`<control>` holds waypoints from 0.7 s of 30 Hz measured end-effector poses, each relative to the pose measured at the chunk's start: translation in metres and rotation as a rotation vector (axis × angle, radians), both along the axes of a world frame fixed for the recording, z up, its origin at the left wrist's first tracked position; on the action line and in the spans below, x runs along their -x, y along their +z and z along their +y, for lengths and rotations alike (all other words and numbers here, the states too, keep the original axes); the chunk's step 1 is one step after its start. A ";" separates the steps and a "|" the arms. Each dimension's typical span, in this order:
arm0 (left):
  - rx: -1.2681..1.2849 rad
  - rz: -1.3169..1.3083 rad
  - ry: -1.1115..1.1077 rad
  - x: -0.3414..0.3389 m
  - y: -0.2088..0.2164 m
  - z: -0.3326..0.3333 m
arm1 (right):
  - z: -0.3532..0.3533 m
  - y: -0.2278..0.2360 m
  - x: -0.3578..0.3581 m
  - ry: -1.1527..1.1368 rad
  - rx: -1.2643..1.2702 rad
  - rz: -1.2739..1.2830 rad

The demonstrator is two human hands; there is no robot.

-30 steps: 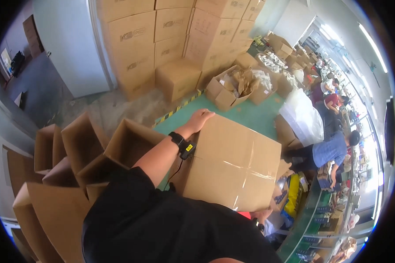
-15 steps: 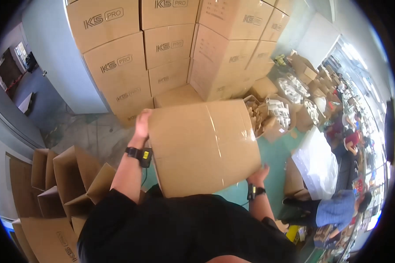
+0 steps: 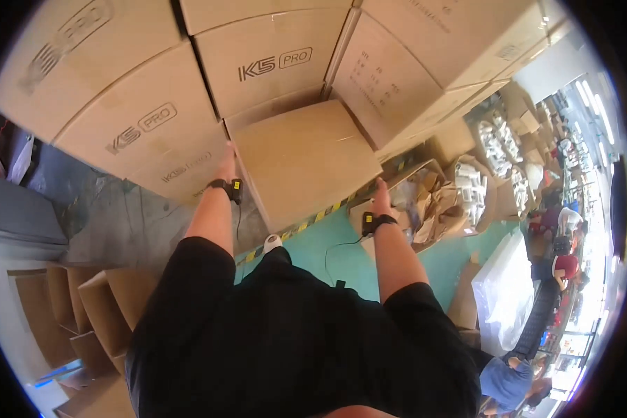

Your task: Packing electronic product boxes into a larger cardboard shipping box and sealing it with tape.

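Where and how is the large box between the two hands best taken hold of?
Probably two-handed, by the near parts of its left and right sides, coming from the near side: the box is wide, shows no handle, and stacked boxes stand behind its far edge.

Open cartons [image 3: 111, 306] stand grouped at 8 o'clock. A yellow-and-black floor strip [image 3: 324, 214] borders the green floor [image 3: 345, 261] at 5 o'clock. At 3 o'clock, an open carton of crumpled brown paper [image 3: 433, 217] adjoins one of white pieces [image 3: 471, 194]. White plastic sheeting [image 3: 503, 296]: 4 o'clock. Blue-shirted person [image 3: 505, 383]: between 4 and 5 o'clock. Ceiling lights [image 3: 592, 104]: 2 o'clock.
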State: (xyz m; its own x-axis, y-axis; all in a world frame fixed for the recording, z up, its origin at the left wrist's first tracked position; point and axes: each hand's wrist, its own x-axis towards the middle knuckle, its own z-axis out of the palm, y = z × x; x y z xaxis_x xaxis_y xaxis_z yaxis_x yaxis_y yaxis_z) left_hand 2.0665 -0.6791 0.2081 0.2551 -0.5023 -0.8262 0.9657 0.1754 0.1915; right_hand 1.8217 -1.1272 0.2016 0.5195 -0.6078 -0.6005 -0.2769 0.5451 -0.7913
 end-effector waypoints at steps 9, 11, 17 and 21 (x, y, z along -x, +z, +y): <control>-0.657 -0.881 0.121 0.049 -0.069 -0.061 | 0.087 -0.074 -0.098 -0.027 -0.573 -0.176; -0.804 -0.916 0.087 0.074 -0.065 -0.057 | 0.099 -0.065 -0.077 -0.037 -0.345 -0.050; -0.857 -0.843 0.150 0.067 -0.085 -0.047 | 0.066 -0.142 -0.053 0.220 -0.183 0.164; -1.085 -1.039 -0.006 0.006 -0.107 -0.054 | 0.053 -0.113 -0.134 0.236 -0.276 0.081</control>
